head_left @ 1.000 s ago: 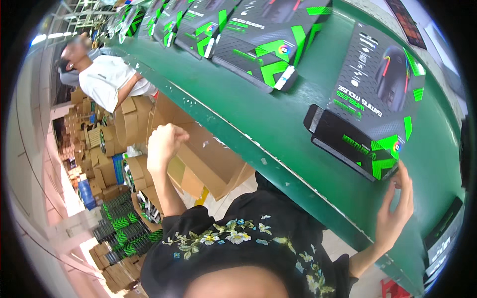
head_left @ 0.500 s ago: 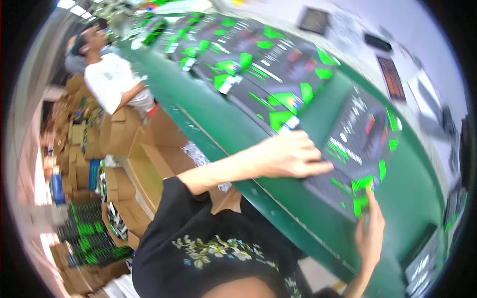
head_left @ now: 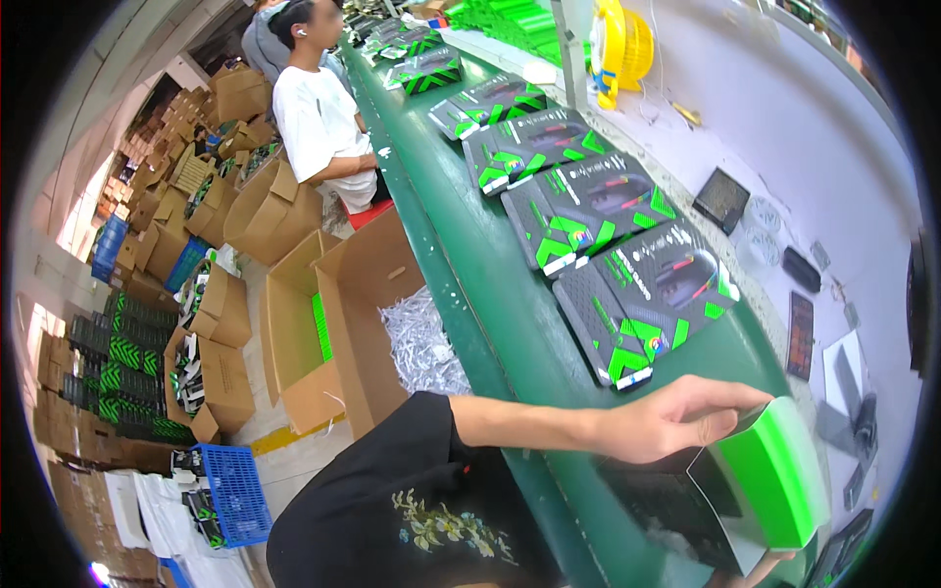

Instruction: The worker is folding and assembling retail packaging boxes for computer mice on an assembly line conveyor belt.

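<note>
At the lower right I hold a black box with a bright green inside panel or flap [head_left: 769, 480]. My left hand [head_left: 691, 416] grips its upper edge, thumb on one side and fingers over the other. Low down at the picture's bottom, my right hand [head_left: 769, 566] supports the same box, mostly hidden behind it. What is inside the box cannot be made out. The nearest closed box [head_left: 647, 299], black and green with a computer mouse pictured on it, lies flat on the green conveyor belt [head_left: 524, 363] beyond my left hand.
Several similar boxes [head_left: 588, 201] line the belt toward the far end. Left of it stands an open carton [head_left: 372, 314] with shredded paper [head_left: 421, 338]. A person in a white shirt [head_left: 319, 127] sits farther up. A blue crate [head_left: 235, 495] and a yellow fan [head_left: 622, 49] are also around.
Both hands have left the box lying flat on the belt and now hold a box with a green panel, nearer to me. The view has turned, showing more of the belt's far end.
</note>
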`<state>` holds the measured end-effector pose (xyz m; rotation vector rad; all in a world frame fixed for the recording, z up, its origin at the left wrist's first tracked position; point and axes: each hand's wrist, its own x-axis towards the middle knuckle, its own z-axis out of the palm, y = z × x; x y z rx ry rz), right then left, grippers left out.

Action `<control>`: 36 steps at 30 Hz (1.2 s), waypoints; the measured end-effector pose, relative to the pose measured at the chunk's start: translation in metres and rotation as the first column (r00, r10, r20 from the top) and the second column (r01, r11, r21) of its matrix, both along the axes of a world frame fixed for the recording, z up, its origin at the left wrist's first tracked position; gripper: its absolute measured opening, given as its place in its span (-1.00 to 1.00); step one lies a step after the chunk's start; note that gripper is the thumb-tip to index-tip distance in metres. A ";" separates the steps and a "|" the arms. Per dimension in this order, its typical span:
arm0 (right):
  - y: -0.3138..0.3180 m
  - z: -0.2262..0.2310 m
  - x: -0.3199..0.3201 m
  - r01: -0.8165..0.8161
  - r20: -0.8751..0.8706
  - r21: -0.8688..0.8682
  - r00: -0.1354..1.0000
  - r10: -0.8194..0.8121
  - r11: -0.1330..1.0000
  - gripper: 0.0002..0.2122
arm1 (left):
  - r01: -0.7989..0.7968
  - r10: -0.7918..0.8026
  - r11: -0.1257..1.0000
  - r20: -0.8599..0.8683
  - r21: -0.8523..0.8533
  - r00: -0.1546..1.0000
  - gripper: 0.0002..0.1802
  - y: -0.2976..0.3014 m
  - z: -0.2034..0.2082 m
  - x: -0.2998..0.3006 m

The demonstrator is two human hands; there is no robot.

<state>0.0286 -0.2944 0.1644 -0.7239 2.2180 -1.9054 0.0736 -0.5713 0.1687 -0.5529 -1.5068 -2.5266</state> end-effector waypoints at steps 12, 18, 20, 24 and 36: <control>-0.009 -0.027 -0.013 0.029 0.207 -0.532 0.974 0.096 0.846 -0.71 | 0.000 0.002 0.998 -0.028 0.055 1.000 -0.77 -0.006 -0.019 -0.014; 0.010 -0.043 -0.036 -0.230 0.138 -0.570 0.920 0.368 0.789 -0.70 | -0.010 0.010 1.000 -0.161 -0.001 0.987 -0.77 -0.017 -0.029 -0.016; 0.015 -0.034 -0.042 -0.351 0.007 -0.364 0.925 0.380 0.863 -0.73 | -0.033 0.013 0.996 -0.244 -0.080 0.970 -0.75 -0.019 -0.029 -0.015; 0.005 -0.004 -0.036 -0.221 0.001 -0.114 0.975 0.222 0.969 -0.66 | -0.111 0.041 0.973 -0.324 -0.203 0.945 -0.73 -0.026 -0.022 -0.010; -0.010 0.031 -0.020 -0.159 -0.253 0.177 0.946 0.201 0.971 -0.39 | -0.176 0.073 0.942 -0.339 -0.285 0.938 -0.74 -0.031 -0.025 -0.009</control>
